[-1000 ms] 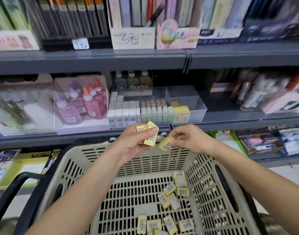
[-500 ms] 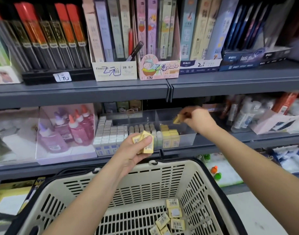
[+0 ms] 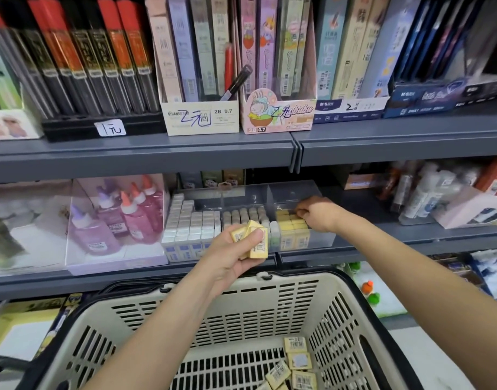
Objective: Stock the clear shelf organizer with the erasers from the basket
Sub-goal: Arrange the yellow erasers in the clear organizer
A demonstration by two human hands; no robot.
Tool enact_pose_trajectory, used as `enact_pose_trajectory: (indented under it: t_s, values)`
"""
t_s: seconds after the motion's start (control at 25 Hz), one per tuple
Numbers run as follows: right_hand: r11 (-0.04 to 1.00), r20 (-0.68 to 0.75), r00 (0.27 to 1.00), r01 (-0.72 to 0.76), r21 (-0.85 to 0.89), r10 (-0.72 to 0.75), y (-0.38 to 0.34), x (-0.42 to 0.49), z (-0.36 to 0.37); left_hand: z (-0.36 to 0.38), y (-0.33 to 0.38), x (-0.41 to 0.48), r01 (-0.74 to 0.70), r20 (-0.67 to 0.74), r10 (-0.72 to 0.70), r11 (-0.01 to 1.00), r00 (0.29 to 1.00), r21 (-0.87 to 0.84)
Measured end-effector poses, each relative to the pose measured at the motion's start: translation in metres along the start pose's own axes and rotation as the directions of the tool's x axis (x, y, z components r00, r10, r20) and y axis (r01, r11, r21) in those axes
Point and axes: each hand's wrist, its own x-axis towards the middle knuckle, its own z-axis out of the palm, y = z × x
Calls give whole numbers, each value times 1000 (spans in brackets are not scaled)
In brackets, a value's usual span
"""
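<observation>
Now we are lowering the right hand (image 3: pixel 316 213) onto the clear shelf organizer's (image 3: pixel 322 239) yellow row (image 3: pixel 288 220), its fingers' grip unclear, while the left hand (image 3: pixel 233 258) is gripping more erasers (image 3: pixel 255 242) for stocking.

**A stationery shop aisle**

Grey metal shelves (image 3: pixel 146 156) run across the frame in tiers. Display boxes (image 3: pixel 199 119) marked 2B 0.7 stand at upper centre, a handwritten price tag (image 3: pixel 111 128) sits at upper left, and glue bottles (image 3: pixel 134 218) stand at middle left. Beside the bottles is a clear organizer (image 3: pixel 320 237) of small stock. At the bottom, a plastic shopping basket (image 3: pixel 227 313) holds barcoded erasers (image 3: pixel 295 344).
</observation>
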Motion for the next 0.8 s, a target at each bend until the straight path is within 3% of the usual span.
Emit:
enact_pose_trajectory:
  t_s: [0.12, 0.16, 0.24, 0.32, 0.36, 0.6, 0.8]
  values:
    - [998, -169, 983, -65, 9, 66, -11, -18, -3, 2, 1, -2, 1, 7, 0, 999, 1000, -32]
    - [998, -271, 961, -40, 45, 51, -18, -26, -3, 3, 2, -3, -5, 3, 5, 999, 1000, -33]
    - [948, -371, 929, 134, 287, -19, -35, -43, -1, 5, 2, -3, -16, -12, 16, 999, 1000, -36]
    - [782, -322, 943, 263, 565, -84, -53, -59, -1, 9, 1, -3, -15, -19, 15, 999, 1000, -41]
    - [731, -291, 951, 275, 625, -108, -58, -64, 0, 10, 0, -3, -9, -14, 9, 999, 1000, -46]
    - [644, -253, 967, 197, 739, -5, -60, -72, 8, 17, -5, -7, 48, -27, -51, 993, 998, -107]
    - [645, -244, 968, 150, 749, 58, -48, -68, 12, 21, -7, -6, 91, -85, -101, 989, 991, -114]
